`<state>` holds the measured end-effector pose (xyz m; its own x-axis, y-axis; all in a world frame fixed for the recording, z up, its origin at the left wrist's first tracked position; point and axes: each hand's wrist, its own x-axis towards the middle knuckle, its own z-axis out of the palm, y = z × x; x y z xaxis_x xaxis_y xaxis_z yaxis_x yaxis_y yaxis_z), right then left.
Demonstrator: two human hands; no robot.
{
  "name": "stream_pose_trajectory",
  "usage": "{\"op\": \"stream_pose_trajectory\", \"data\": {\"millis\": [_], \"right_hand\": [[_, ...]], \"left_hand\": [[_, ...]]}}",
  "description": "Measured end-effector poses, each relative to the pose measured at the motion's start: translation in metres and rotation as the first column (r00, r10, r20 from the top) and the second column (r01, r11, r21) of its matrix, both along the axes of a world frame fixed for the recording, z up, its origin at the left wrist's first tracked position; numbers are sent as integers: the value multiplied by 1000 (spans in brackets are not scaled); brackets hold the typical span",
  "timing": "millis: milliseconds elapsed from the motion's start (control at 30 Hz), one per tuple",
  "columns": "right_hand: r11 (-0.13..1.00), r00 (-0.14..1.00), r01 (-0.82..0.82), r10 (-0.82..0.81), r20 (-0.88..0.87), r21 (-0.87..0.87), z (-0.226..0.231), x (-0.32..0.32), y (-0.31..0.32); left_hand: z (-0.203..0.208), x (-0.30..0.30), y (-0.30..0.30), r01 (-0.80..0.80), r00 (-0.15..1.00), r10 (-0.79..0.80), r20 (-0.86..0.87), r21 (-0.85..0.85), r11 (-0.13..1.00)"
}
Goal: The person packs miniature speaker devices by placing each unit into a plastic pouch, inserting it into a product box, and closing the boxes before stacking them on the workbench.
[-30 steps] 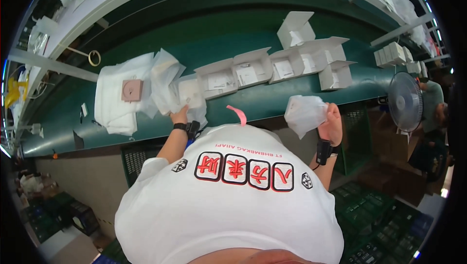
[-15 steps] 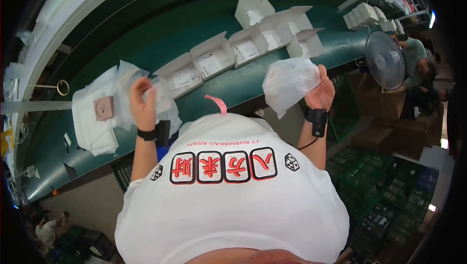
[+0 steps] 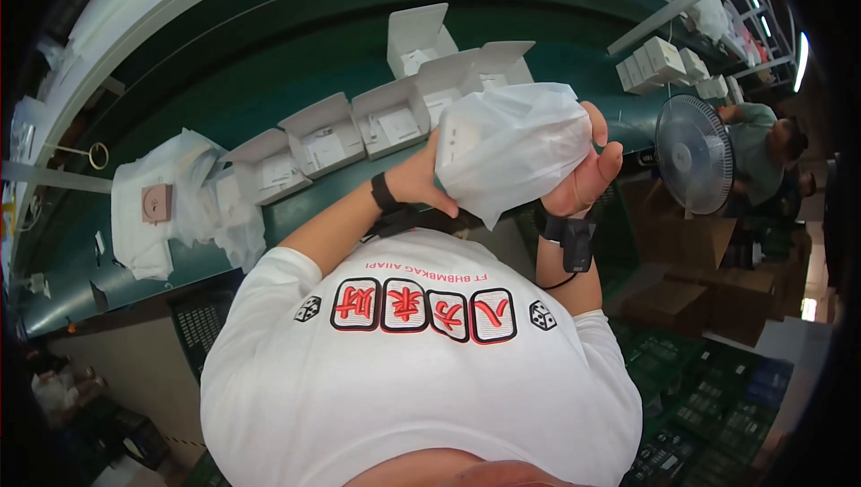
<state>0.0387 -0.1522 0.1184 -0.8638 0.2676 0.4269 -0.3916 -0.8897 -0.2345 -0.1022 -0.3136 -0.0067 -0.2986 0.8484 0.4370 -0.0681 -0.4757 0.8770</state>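
Note:
A milky, translucent plastic bag (image 3: 511, 146) is held up in front of me, over the near edge of the bench. Something pale and boxy shows faintly through its left end. My left hand (image 3: 420, 180) grips that end, with the thumb low on the near side and the other fingers hidden behind the bag. At the opposite end, my right hand (image 3: 583, 178) is closed around the gathered plastic, its fingertips curled upward. Behind the bag runs a row of open white boxes (image 3: 325, 148) with papers inside, partly covered by it.
On the bench's left lie a stack of white plastic bags (image 3: 134, 236) and a small pinkish-brown box (image 3: 156, 204). Closed white boxes (image 3: 650, 65) stand at the far right. A fan (image 3: 695, 155) and another person (image 3: 762, 155) are beyond the bench's right end.
My left hand has swung right from beside the plastic bags to take hold of the bag's left end. The bag has shifted slightly left and turned more level in my right hand.

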Motion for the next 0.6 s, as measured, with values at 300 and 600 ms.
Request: {"op": "stream_pose_trajectory", "data": {"millis": [300, 600], "right_hand": [[358, 518, 266, -836, 180, 895, 23, 43, 118], [696, 882, -36, -315, 350, 717, -86, 67, 164]], "left_hand": [[-24, 31, 72, 601, 538, -370, 757, -37, 798], [26, 73, 105, 634, 297, -375, 878, 112, 765]]}}
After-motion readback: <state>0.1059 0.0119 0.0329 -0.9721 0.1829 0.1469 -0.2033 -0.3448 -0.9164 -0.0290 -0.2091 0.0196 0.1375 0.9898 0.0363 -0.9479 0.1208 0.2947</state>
